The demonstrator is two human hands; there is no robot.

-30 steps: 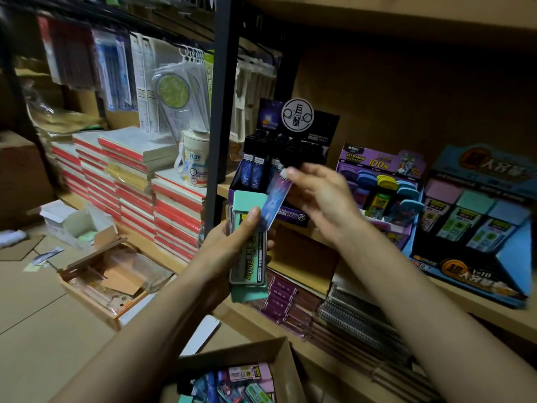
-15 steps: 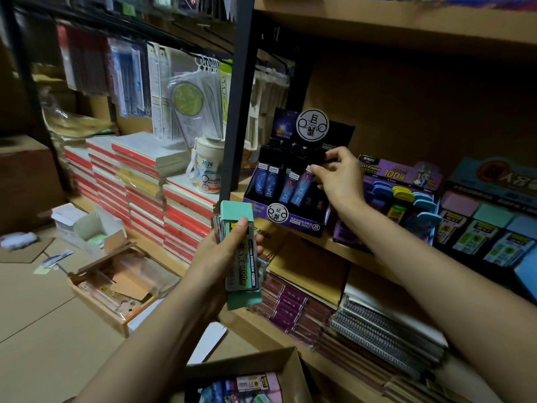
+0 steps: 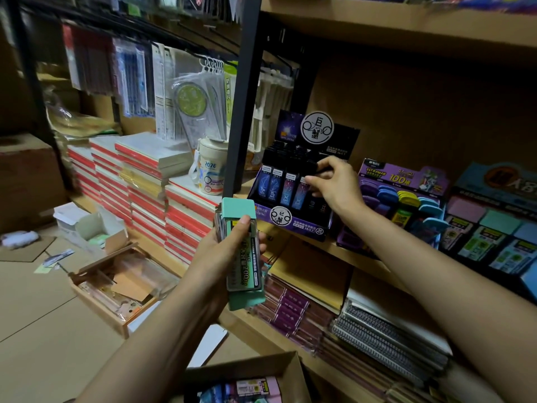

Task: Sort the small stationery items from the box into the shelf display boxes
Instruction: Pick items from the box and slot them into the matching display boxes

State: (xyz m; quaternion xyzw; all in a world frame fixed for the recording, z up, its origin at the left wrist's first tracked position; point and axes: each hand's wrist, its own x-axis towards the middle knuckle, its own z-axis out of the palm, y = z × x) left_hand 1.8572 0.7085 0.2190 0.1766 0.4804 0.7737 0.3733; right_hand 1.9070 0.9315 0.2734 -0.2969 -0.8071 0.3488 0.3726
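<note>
1 head-worn wide-angle view, facing forward and down, near the shelf [image 3: 406, 27]

The upper shelf [image 3: 345, 254] carries three display boxes side by side: a dark box [image 3: 290, 225] of slim cases at the left end, a purple box [image 3: 404, 175] just beside it, and a blue box [image 3: 494, 181] on the right. The lower shelf [image 3: 261, 335] holds a brown pad [image 3: 311, 269], purple packs [image 3: 290, 306] and spiral notebooks [image 3: 386, 341], and left of the post stand stacks of red-edged books [image 3: 145, 181] with a white cup [image 3: 210, 170] on top. On the floor [image 3: 43, 330] lie an open tray [image 3: 116, 286], a small white box [image 3: 96, 228], a brown carton [image 3: 26, 175] and, nearest, a cardboard box [image 3: 241, 367] of mixed items.
</note>
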